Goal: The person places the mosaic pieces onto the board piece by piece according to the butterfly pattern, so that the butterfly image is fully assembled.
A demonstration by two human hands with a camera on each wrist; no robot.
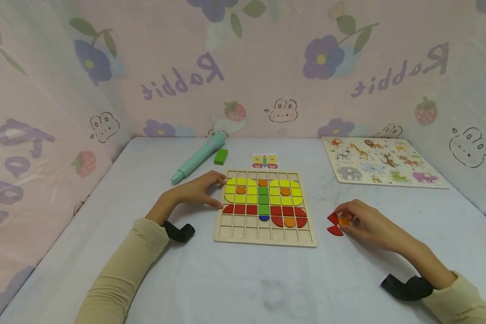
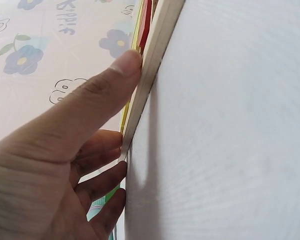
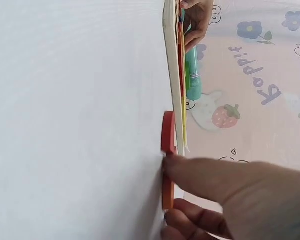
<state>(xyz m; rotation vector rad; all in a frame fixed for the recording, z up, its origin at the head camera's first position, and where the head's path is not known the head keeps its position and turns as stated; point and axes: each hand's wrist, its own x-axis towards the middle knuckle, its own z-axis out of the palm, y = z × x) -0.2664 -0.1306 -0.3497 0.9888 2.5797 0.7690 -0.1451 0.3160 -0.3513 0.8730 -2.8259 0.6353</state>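
A wooden grid board [image 1: 247, 231] lies mid-table, holding yellow, red, green, orange and blue pieces in a butterfly shape. My left hand [image 1: 194, 188] touches the board's left edge with thumb and fingertips, the fingers loosely bent; the left wrist view shows the thumb [image 2: 127, 64] against the side. Right of the board, my right hand [image 1: 366, 222] has its thumb and fingers around an orange piece [image 1: 344, 222] on the table. Two red quarter-round pieces [image 1: 335, 231] lie by those fingertips. In the right wrist view, a red piece [image 3: 168, 131] stands out beyond the thumb, the orange piece [image 3: 168, 195] behind it.
Behind the board lies a small butterfly picture card [image 1: 265, 161]. A green block [image 1: 220, 156] and a mint-green tube-shaped object [image 1: 198, 157] are at the back left. An animal puzzle board [image 1: 378, 164] occupies the back right. Printed cloth walls [image 1: 259, 81] enclose the table.
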